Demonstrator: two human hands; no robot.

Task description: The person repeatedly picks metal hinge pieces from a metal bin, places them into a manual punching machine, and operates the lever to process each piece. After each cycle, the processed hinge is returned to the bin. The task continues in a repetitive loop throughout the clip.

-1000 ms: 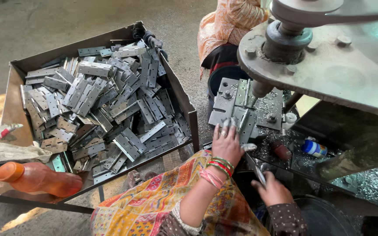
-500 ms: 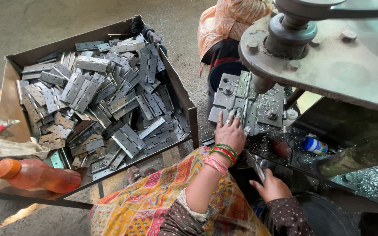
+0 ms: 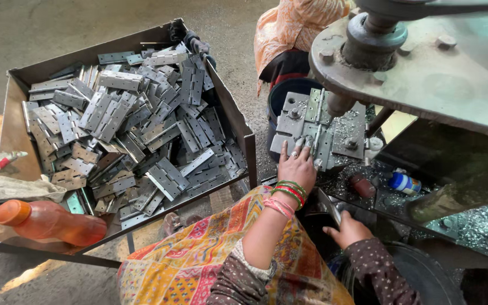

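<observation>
My left hand [image 3: 297, 165], with coloured bangles on the wrist, rests its fingertips on the near end of a long grey hinge [image 3: 314, 116]. The hinge lies on the steel die plate [image 3: 350, 131] under the press punch [image 3: 338, 103]. My right hand [image 3: 347, 229] is lower, at the press's near edge, with its fingers closed around a flat metal piece [image 3: 327, 204]. Metal shavings cover the plate around the hinge.
A metal tray [image 3: 12, 133] at left holds a heap of several grey hinges [image 3: 136, 127], an orange plastic bottle [image 3: 49, 222] and a rag [image 3: 21, 188]. Another person in orange cloth [image 3: 295, 25] sits behind the press. A small blue-and-white bottle [image 3: 403, 183] lies on the press bed.
My left hand has slid a little farther onto the die plate along the hinge. My right hand has stayed in place on the metal piece.
</observation>
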